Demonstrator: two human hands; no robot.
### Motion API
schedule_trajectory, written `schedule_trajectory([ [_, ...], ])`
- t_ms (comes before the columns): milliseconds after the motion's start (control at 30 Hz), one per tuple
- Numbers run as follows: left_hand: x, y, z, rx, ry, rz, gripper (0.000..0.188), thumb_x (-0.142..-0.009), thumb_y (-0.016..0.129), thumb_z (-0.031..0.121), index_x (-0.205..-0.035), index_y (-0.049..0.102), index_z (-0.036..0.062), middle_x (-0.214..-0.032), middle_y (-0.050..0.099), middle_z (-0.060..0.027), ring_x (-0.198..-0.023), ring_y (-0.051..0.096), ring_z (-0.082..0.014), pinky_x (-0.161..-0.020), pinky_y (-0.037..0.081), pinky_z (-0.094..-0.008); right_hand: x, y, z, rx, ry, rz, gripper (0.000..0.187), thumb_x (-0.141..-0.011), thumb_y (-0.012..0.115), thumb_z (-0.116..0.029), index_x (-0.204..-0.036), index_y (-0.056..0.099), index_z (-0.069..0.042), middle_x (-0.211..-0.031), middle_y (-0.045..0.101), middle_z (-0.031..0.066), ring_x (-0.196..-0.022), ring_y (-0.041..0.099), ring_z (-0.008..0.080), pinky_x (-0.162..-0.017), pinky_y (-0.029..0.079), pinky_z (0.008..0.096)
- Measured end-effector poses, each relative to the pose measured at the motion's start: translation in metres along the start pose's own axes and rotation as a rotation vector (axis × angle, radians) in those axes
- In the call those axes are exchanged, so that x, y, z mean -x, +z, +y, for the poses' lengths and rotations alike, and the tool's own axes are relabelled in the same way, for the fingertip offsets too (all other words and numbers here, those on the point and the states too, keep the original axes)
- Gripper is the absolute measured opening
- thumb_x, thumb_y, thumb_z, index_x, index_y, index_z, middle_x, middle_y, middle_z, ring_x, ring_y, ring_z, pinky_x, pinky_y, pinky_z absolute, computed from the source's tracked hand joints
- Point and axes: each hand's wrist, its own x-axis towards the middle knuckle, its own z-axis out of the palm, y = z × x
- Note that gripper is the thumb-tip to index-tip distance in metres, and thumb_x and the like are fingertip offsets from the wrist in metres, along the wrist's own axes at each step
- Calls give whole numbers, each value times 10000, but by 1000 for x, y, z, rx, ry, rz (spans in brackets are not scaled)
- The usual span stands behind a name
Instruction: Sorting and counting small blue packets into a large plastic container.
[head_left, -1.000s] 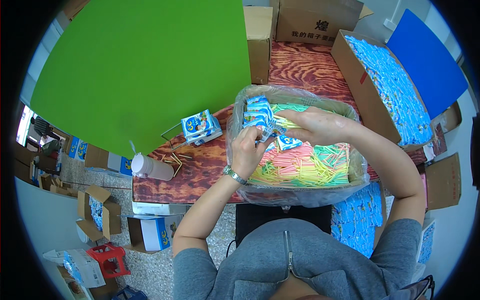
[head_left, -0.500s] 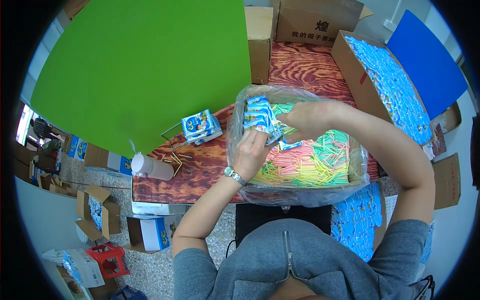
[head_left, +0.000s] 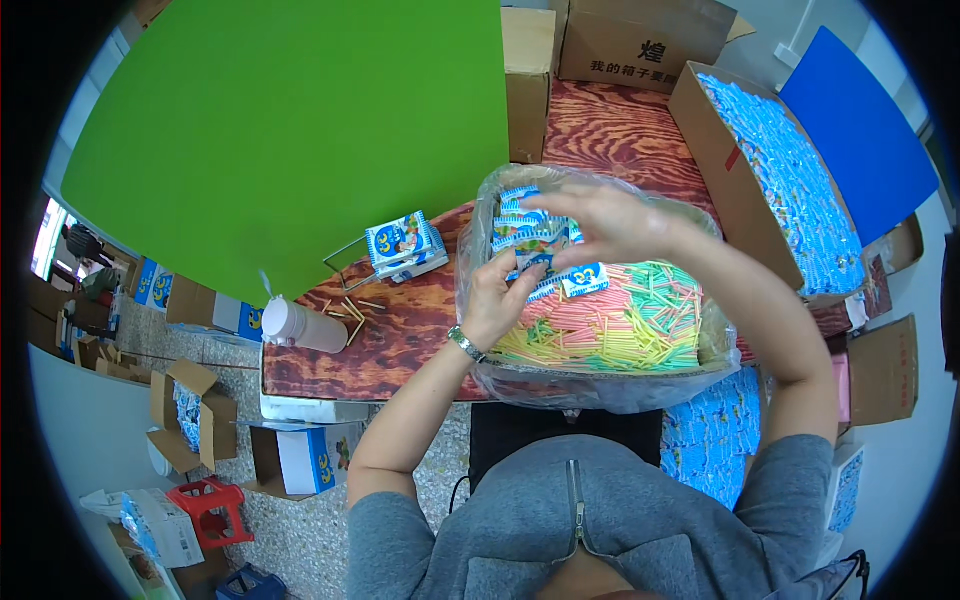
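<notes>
A plastic-lined carton (head_left: 728,318) holds a heap of pink, yellow and green candy sticks (head_left: 610,325). Blue-and-white packets (head_left: 527,238) lie overlapping at its left side, and another packet (head_left: 585,281) rests on the sticks. My left hand (head_left: 497,296) is at the carton's left edge, thumb and fingers closed on the lower packets in the row. Above the packets hovers my right hand (head_left: 612,222), its fingers spread and nothing visible in them. Part of the packets is hidden beneath both hands.
Left of the carton, more packets (head_left: 402,243) sit stacked by a wire stand. A pale bottle (head_left: 303,328) stands beside loose sticks. At the right is a box full of blue packets (head_left: 785,180). A green panel (head_left: 300,130) rises behind the table (head_left: 400,365).
My right hand has lifted off the sticks and opened. The left hand has shifted slightly, staying at the packets. The packet on the sticks is now more exposed.
</notes>
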Motion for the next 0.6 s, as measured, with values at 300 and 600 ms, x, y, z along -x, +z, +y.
schedule_trajectory([
  [300, 11, 3, -8, -498, 269, -140, 224, -820, 668, 88, -1020, 615, 2, -960, 619, -170, -917, 594, -351, -819, 485, -425, -9, 105, 25, -359, 475, -87, 468, -835, 699, -218, -1250, 534, -79, -1081, 640, 215, -992, 623, 387, -833, 496, 458],
  [600, 7, 19, -36, -995, 206, -578, 170, -812, 624, 134, -881, 599, -20, -976, 570, -154, -959, 585, -322, -784, 538, -399, 46, 95, 54, 73, 933, -124, 605, -782, 723, -459, -1144, 477, -41, -980, 660, 226, -925, 652, 404, -776, 507, 491],
])
